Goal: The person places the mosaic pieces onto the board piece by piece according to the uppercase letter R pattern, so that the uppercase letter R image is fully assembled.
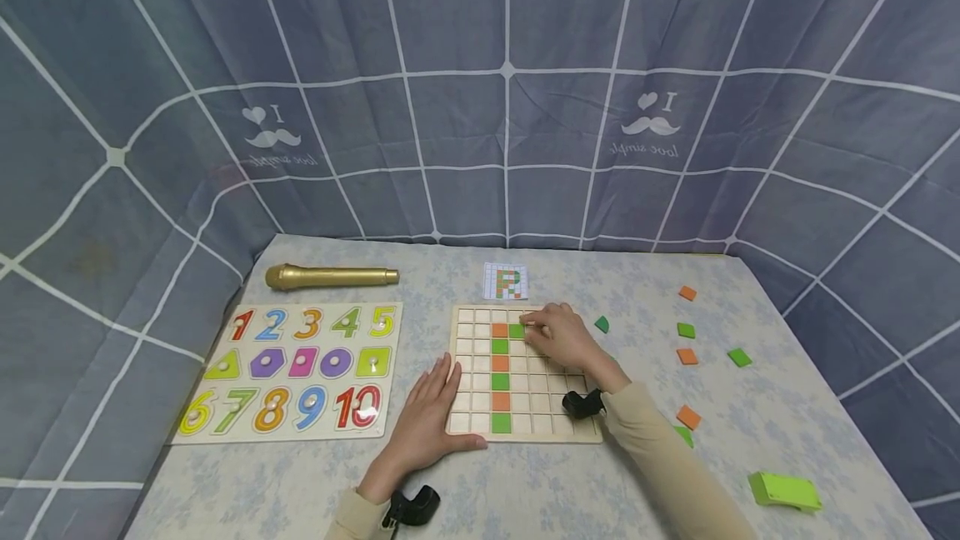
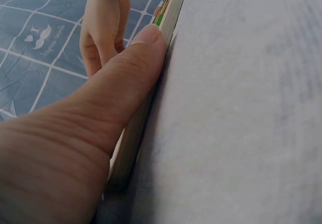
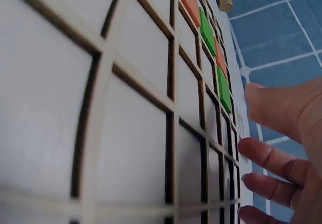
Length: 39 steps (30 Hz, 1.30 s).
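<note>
A square wooden grid board (image 1: 468, 402) lies on the table with a column of alternating orange and green square tiles. In its second row a green tile (image 1: 517, 331) sits right of an orange tile (image 1: 499, 330). My right hand (image 1: 562, 338) is over the upper board, fingertips beside that green tile. The right wrist view shows the thumb (image 3: 266, 103) apart from the loosely bent fingers, with nothing visible between them. My left hand (image 1: 426, 415) rests at the board's lower left corner, fingers straight along the left side, thumb (image 2: 136, 63) against the near edge.
A pattern card (image 1: 506, 282) lies behind the board. To the left are a number and shape puzzle board (image 1: 288, 386) and a gold microphone (image 1: 330, 277). Rightward lie a dark green rounded piece (image 1: 602, 324), several loose tiles (image 1: 687, 356) and a bright green block (image 1: 785, 492).
</note>
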{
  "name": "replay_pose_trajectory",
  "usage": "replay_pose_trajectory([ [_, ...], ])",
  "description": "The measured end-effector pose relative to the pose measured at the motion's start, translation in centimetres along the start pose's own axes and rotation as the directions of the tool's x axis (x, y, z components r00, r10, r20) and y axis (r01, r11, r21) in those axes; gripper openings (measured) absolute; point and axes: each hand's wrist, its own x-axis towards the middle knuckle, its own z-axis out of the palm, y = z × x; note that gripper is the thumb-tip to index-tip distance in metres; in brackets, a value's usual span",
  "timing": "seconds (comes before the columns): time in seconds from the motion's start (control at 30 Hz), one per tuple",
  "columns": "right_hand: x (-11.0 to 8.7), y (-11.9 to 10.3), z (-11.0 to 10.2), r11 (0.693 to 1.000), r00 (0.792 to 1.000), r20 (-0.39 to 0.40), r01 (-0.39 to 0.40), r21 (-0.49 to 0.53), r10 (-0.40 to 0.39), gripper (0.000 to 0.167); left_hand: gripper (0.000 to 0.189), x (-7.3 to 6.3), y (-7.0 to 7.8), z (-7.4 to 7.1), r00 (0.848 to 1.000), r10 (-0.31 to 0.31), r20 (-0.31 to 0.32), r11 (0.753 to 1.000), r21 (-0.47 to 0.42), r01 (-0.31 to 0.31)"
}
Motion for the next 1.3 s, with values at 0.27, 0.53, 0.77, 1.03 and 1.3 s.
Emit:
replay_pose_trajectory([
  [0.27, -2.3, 1.5, -2.0, 0.988, 0.963, -0.240, -0.097, 0.117, 0.123, 0.026, 0.114, 0.0, 0.1, -0.1, 1.000, 0.000, -0.006, 1.000, -0.004, 0.000],
  [0.53, -4.8, 4.2, -4.0, 0.974, 0.871, -0.438, -0.218, 0.060, 0.222, 0.029, 0.115, 0.0, 0.0, -0.1, 1.000, 0.001, -0.007, 1.000, 0.004, -0.001],
  [0.77, -7.2, 5.6, -6.2, 0.939, 0.792, -0.513, -0.330, 0.096, 0.330, 0.031, 0.115, 0.0, 0.0, 0.0, 1.000, 0.012, -0.016, 1.000, 0.004, -0.012],
  [1.03, -9.3, 6.6, -7.7, 0.866, 0.704, -0.532, -0.482, 0.130, 0.471, 0.031, 0.114, 0.0, 0.1, -0.2, 1.000, 0.017, -0.021, 1.000, 0.004, -0.016],
  [1.3, -10.8, 7.2, -8.6, 0.759, 0.620, -0.485, -0.631, 0.159, 0.617, 0.035, 0.114, 0.1, 0.3, -0.3, 1.000, 0.004, -0.010, 1.000, -0.014, -0.004],
])
